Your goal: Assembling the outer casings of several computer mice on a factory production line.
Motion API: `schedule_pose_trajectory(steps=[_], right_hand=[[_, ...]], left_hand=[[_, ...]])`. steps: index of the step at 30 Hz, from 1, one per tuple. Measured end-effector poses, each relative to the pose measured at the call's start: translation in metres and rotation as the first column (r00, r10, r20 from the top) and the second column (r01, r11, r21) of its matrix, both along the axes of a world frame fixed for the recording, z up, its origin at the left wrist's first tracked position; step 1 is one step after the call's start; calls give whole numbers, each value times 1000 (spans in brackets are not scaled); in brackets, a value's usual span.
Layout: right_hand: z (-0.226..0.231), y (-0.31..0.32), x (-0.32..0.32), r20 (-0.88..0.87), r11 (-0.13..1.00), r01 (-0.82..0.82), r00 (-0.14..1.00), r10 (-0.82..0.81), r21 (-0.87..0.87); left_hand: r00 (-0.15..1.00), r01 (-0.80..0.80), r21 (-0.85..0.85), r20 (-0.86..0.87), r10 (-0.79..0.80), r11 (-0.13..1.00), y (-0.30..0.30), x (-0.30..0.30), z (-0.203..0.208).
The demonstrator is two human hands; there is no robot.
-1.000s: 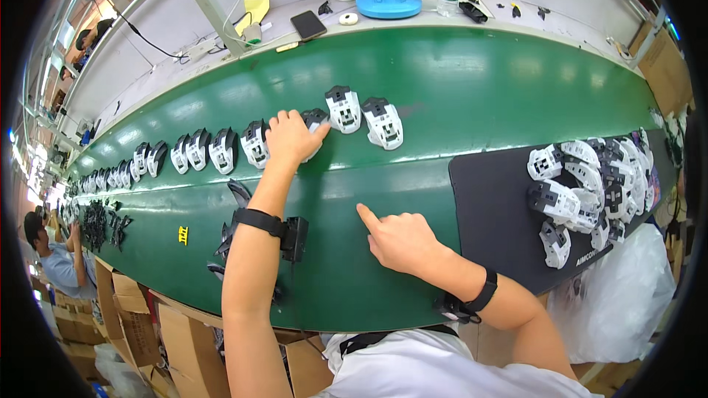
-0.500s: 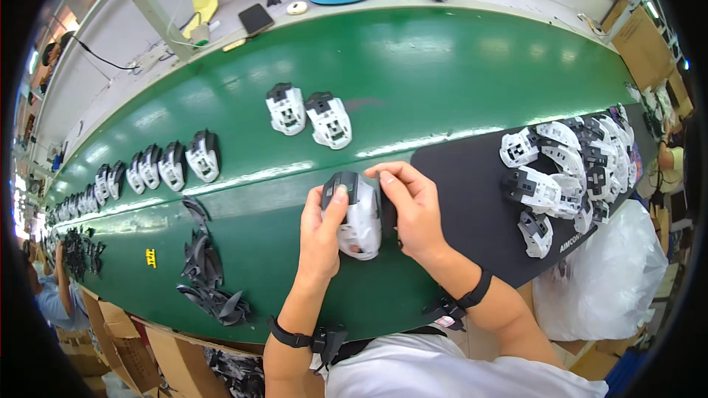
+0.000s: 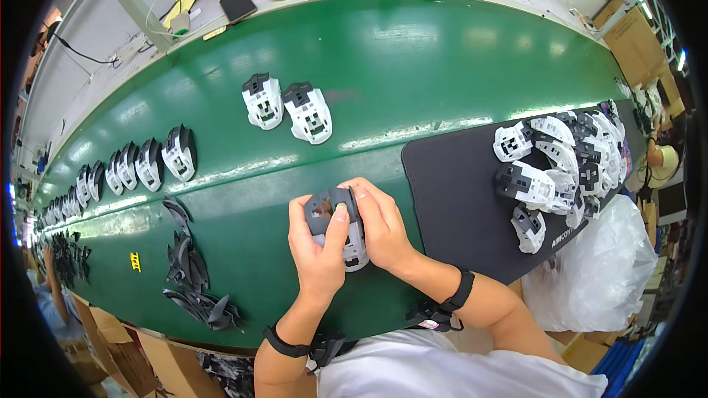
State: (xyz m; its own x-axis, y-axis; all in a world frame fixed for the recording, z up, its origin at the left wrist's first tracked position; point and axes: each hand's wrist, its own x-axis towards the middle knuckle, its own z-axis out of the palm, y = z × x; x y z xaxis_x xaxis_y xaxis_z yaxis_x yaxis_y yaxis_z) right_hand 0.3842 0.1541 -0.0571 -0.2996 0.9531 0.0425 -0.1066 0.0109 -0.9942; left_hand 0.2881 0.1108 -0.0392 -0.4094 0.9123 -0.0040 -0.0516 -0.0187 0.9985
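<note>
A white and dark grey computer mouse shell [image 3: 356, 248] is held between my two hands above the green bench, near its front edge. My left hand [image 3: 318, 256] is closed round its left side, with the thumb lying across the dark top. Against the right side and the upper end presses my right hand [image 3: 385, 234], its fingers bent over the shell. A dark side piece seen earlier at these fingers is now mostly hidden by them. Two more white and black mouse shells [image 3: 310, 114] lie farther off, ahead of my hands.
A row of mouse shells [image 3: 178, 153] runs along the left. Curved black side pieces [image 3: 188, 262] are heaped nearer me, beside a small yellow part [image 3: 135, 262]. On the right, a black mat [image 3: 450, 199] bears piled white shells [image 3: 531, 184]. A plastic bag [image 3: 590, 273] bulges beyond it.
My right hand has closed in on the shell from the right, bringing the dark side piece against it. The shell has turned and dropped slightly in view; the whole view has shifted a little.
</note>
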Motion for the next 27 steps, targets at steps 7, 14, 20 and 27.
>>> schedule_pose_trajectory(steps=[7, 14, 20, 27], right_hand=[[-8, -5, -2, -24, 999, 22, 999, -21, 30], [4, -10, -1, -43, 990, -5, 999, 11, 141], [-3, -9, 0, -11, 978, -20, 1000, 23, 205], [-1, -7, -3, -64, 993, 14, 998, -6, 120]], left_hand=[[998, -42, -18, -51, 41, 999, -2, -1, 1], [969, -68, 98, -230, 89, 993, -8, 0, 7], [931, 81, 53, -362, -57, 995, -3, -10, 9], [972, -46, 97, -226, 67, 994, -5, 1, 3]])
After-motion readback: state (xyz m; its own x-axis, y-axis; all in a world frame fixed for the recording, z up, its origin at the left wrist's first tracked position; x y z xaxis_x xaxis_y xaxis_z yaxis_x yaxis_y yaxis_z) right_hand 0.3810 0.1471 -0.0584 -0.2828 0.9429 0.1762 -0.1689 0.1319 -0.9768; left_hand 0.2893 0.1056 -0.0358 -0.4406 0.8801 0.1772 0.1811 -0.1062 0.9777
